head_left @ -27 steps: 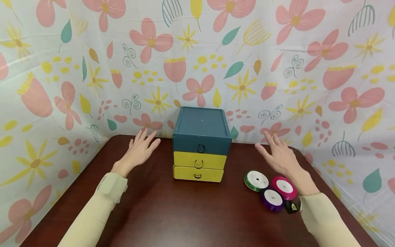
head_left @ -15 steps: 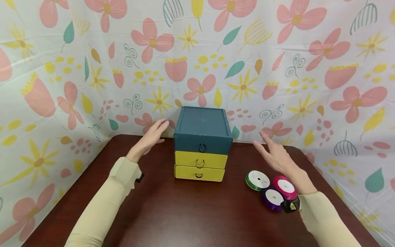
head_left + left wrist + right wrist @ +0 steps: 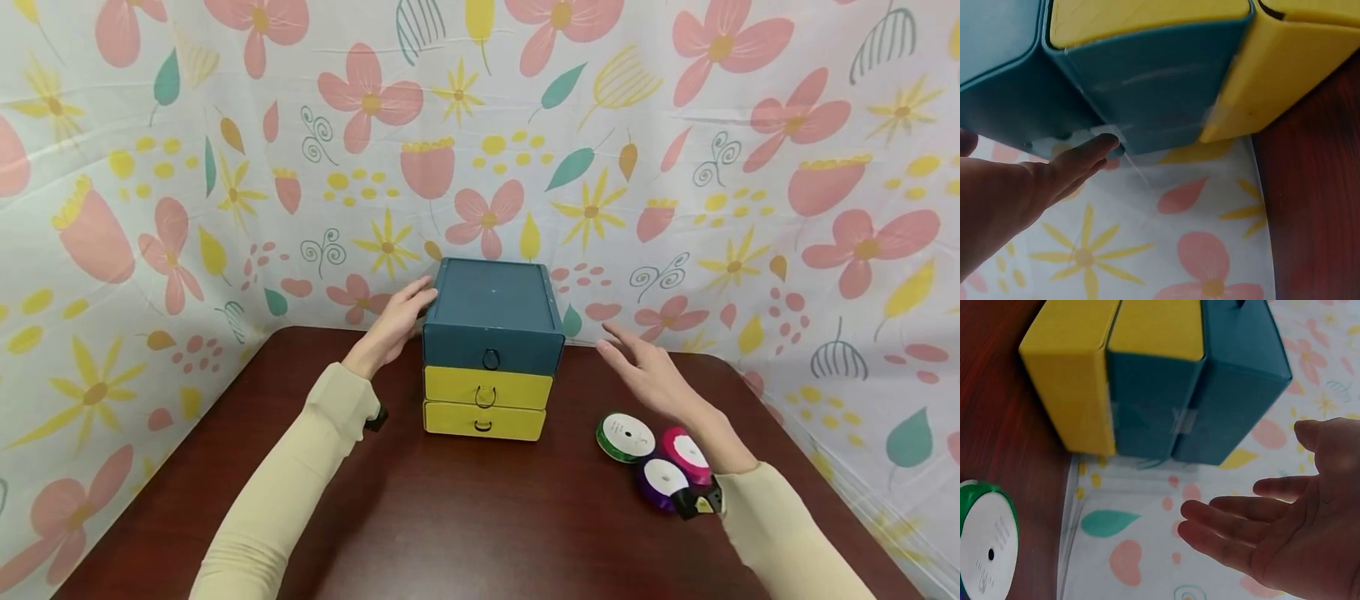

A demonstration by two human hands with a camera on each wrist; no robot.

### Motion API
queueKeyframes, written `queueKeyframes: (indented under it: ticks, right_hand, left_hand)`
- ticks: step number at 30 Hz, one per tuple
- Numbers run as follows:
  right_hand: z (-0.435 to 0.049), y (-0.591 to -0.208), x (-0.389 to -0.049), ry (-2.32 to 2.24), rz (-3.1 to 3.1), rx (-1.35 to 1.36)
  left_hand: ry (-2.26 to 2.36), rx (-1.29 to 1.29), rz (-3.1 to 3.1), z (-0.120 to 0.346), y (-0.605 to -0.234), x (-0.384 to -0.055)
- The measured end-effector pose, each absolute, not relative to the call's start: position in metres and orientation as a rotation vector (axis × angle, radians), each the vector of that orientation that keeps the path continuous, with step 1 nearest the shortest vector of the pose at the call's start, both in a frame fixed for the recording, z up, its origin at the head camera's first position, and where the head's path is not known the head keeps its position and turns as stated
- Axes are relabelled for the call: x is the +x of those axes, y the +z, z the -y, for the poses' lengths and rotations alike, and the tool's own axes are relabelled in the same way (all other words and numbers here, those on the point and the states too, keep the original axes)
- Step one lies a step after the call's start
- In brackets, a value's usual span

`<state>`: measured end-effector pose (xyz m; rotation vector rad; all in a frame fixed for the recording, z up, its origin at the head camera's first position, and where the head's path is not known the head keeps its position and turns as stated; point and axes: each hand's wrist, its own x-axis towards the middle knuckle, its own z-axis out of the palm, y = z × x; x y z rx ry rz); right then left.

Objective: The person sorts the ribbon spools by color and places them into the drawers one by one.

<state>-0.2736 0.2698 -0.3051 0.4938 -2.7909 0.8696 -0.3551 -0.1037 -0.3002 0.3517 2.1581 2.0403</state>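
Observation:
A stacked drawer box (image 3: 491,296) stands near the back of the table, with a teal top drawer (image 3: 457,346) above two yellow drawers (image 3: 450,385), each with a small ring pull. At the box's left side is my left hand (image 3: 393,325), its fingers straight and the fingertips right at the upper side edge. In the left wrist view, those fingers (image 3: 1085,159) reach along the teal side wall (image 3: 1147,94). My right hand (image 3: 652,375) hovers to the right of the box, apart from it, palm facing the box and fingers spread in the right wrist view (image 3: 1241,531).
Right of the box lie three ribbon spools on the dark wooden table (image 3: 465,517): green (image 3: 625,437), pink (image 3: 686,452) and purple (image 3: 662,483). The right wrist's camera overlaps the purple one. A flower-printed cloth (image 3: 480,125) hangs close behind the box.
My left hand has turned and moved right, up to the box's left side. The right hand has shifted slightly left toward the box. Box and spools have stayed put.

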Motion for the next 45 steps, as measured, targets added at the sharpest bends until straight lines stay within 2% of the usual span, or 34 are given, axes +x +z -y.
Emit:
queueKeyframes:
  ticks: [13,25,35,40,45]
  right_hand:
    - [-0.236,-0.299,-0.263,0.930,2.674,0.603]
    - [-0.187,-0.309,-0.264,1.525,2.707,0.793]
    - [-0.154,-0.317,-0.275,2.164,2.702,0.510]
    - [-0.146,-0.320,-0.278,2.482,2.593,0.478]
    - [-0.139,-0.321,-0.279,2.591,2.540,0.473]
  left_hand:
    - [2.019,0.348,-2.238,0.104,-0.306,-0.356]
    - [1.992,0.352,-2.274,0.100,-0.306,-0.354]
    - [1.979,0.361,-2.344,0.099,-0.306,-0.358]
    - [1.966,0.361,-2.348,0.098,-0.308,-0.359]
    - [1.954,0.360,-2.337,0.098,-0.303,-0.355]
